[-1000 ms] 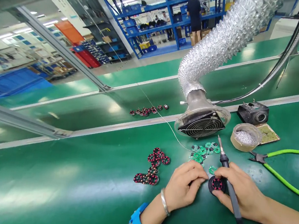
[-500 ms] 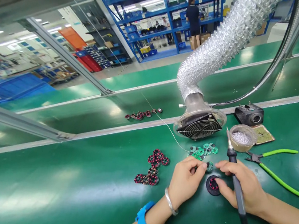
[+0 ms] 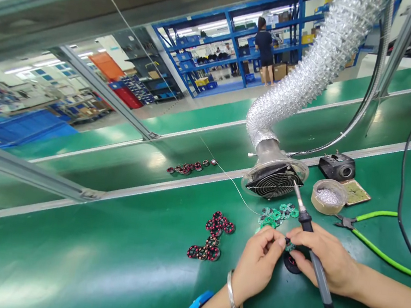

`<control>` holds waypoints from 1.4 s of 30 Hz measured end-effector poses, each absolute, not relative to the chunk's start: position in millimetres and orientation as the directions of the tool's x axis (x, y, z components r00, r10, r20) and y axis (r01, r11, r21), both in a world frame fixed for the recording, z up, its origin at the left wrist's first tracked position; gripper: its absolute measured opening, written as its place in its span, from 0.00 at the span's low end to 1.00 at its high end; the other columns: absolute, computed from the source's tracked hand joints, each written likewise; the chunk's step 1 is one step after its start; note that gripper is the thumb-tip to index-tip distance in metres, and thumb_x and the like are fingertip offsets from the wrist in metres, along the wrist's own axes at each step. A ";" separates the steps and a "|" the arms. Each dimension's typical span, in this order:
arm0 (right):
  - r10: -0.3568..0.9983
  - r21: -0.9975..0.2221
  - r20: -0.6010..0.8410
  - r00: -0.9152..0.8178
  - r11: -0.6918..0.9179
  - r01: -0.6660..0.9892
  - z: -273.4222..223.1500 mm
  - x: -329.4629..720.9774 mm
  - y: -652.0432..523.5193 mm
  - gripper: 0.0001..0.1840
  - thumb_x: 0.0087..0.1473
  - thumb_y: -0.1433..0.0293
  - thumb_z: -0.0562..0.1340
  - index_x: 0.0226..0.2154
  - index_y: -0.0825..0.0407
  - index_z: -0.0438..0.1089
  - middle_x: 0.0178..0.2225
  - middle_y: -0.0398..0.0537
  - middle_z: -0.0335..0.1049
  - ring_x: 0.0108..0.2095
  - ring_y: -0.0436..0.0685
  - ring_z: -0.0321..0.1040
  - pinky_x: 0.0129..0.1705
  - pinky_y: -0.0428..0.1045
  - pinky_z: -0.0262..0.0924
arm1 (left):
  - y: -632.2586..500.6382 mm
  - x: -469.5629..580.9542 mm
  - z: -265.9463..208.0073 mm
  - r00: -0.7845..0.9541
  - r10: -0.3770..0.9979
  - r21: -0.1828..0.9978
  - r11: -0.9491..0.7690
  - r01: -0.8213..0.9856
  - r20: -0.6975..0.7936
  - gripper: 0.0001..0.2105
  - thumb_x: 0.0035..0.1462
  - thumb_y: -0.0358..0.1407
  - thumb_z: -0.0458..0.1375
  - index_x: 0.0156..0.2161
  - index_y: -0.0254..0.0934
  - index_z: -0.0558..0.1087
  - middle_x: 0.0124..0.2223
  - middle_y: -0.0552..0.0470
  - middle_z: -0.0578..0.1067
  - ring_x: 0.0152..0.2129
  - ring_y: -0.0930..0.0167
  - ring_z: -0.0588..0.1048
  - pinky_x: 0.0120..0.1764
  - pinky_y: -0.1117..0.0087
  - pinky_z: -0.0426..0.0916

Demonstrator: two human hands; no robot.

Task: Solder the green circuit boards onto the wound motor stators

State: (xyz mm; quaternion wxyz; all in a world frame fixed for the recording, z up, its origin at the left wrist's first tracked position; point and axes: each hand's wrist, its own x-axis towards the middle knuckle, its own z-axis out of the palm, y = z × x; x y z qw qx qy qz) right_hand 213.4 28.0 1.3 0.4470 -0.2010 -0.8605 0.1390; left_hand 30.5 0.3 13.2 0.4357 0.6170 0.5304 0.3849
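Observation:
My left hand [image 3: 260, 256], a silver bangle at its wrist, pinches a small round green circuit board [image 3: 290, 247] between thumb and fingertips. A soldering iron [image 3: 319, 275] lies across my right hand [image 3: 333, 259], its tip pointing up and away. The thumb and forefinger of that hand also close on the board's right side. Just beneath sits a dark round base [image 3: 292, 265] with a red-and-black part in it, partly covered by my fingers. Beyond my left hand is a heap of green ring-shaped boards [image 3: 275, 216]. Several red-and-black wound coils [image 3: 214, 226] lie to the left.
A fume extractor [image 3: 275, 181] hangs over the back of the green bench. To its right stand a tub of metal shavings [image 3: 328, 196], an iron stand [image 3: 337, 166], a sponge tray [image 3: 355, 193] and green-handled cutters [image 3: 379, 242]. Solder wire [image 3: 237, 184] slants down toward the boards.
My right thumb and forefinger have moved left from the round base onto the board. The iron's tip has swung left, in front of the extractor. The view has shifted slightly.

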 end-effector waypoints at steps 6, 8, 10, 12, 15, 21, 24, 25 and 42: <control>0.430 -0.416 0.617 -0.659 0.889 0.191 9.6 215.6 31.2 0.18 0.58 0.77 0.56 0.51 0.51 0.59 0.41 0.52 0.69 0.39 0.57 0.66 0.39 0.52 0.67 | -0.3 31.8 12.3 0.207 0.978 0.940 -0.035 0.339 -0.039 0.13 0.57 0.40 0.55 0.25 0.35 0.66 0.25 0.56 0.62 0.21 0.75 0.59 0.26 0.74 0.56; 0.393 -0.440 0.556 -0.732 0.887 0.142 14.1 220.4 33.2 0.18 0.59 0.79 0.55 0.51 0.50 0.60 0.43 0.53 0.69 0.41 0.56 0.66 0.41 0.53 0.67 | 0.7 30.3 13.1 0.246 0.969 0.939 -0.059 0.340 -0.028 0.12 0.57 0.39 0.55 0.25 0.34 0.68 0.25 0.55 0.64 0.22 0.74 0.61 0.27 0.73 0.59; 0.409 -0.474 0.532 -0.742 0.869 0.139 15.8 228.0 36.0 0.18 0.60 0.80 0.54 0.51 0.50 0.61 0.44 0.52 0.69 0.42 0.56 0.66 0.43 0.52 0.67 | 1.6 26.3 14.2 0.293 0.956 0.930 -0.134 0.342 0.029 0.09 0.57 0.38 0.55 0.30 0.34 0.72 0.28 0.52 0.68 0.24 0.73 0.65 0.29 0.72 0.62; 0.486 -0.510 0.551 -0.678 0.839 0.188 13.1 237.2 39.4 0.18 0.60 0.79 0.55 0.51 0.50 0.60 0.44 0.52 0.69 0.44 0.56 0.67 0.44 0.51 0.67 | 2.2 21.0 13.9 0.363 0.918 0.889 -0.295 0.351 0.162 0.10 0.55 0.37 0.56 0.41 0.35 0.74 0.36 0.48 0.73 0.30 0.69 0.70 0.34 0.68 0.66; 0.608 -0.559 0.559 -0.565 0.779 0.286 2.6 249.1 43.3 0.16 0.59 0.76 0.58 0.50 0.50 0.60 0.45 0.53 0.70 0.45 0.56 0.70 0.46 0.50 0.68 | 2.9 16.2 9.2 0.503 0.781 0.692 -0.593 0.412 0.370 0.18 0.52 0.36 0.58 0.50 0.37 0.71 0.43 0.45 0.75 0.38 0.64 0.71 0.41 0.62 0.66; 0.642 -0.598 0.523 -0.561 0.745 0.295 -12.7 247.4 38.8 0.11 0.60 0.71 0.59 0.46 0.50 0.63 0.40 0.51 0.72 0.40 0.57 0.71 0.42 0.53 0.69 | 0.3 17.3 -2.1 0.683 0.527 0.290 -0.849 0.441 0.505 0.08 0.63 0.30 0.51 0.43 0.38 0.72 0.35 0.51 0.78 0.30 0.70 0.72 0.33 0.67 0.62; 0.660 -0.673 0.475 -0.582 0.698 0.243 -11.4 238.4 33.8 0.11 0.60 0.67 0.60 0.46 0.49 0.63 0.40 0.51 0.71 0.40 0.57 0.70 0.42 0.52 0.68 | -4.4 9.5 -2.8 0.698 0.487 0.278 -0.873 0.401 0.524 0.11 0.65 0.27 0.47 0.41 0.37 0.71 0.33 0.51 0.78 0.27 0.71 0.71 0.31 0.68 0.61; 0.664 -0.705 0.451 -0.596 0.675 0.218 -10.5 235.3 32.5 0.11 0.61 0.66 0.60 0.46 0.49 0.63 0.40 0.50 0.71 0.39 0.56 0.69 0.42 0.51 0.67 | -6.2 5.6 -2.8 0.704 0.477 0.291 -0.879 0.378 0.526 0.10 0.65 0.28 0.46 0.42 0.36 0.71 0.33 0.51 0.78 0.27 0.71 0.71 0.30 0.68 0.62; 0.593 -0.719 0.421 -0.687 0.679 0.146 -18.3 232.8 35.1 0.14 0.62 0.65 0.60 0.48 0.50 0.62 0.40 0.51 0.72 0.41 0.56 0.69 0.42 0.50 0.67 | -16.8 19.2 -14.6 0.407 0.863 0.617 -0.500 0.608 0.299 0.05 0.53 0.33 0.62 0.35 0.37 0.71 0.32 0.50 0.75 0.28 0.68 0.72 0.31 0.68 0.66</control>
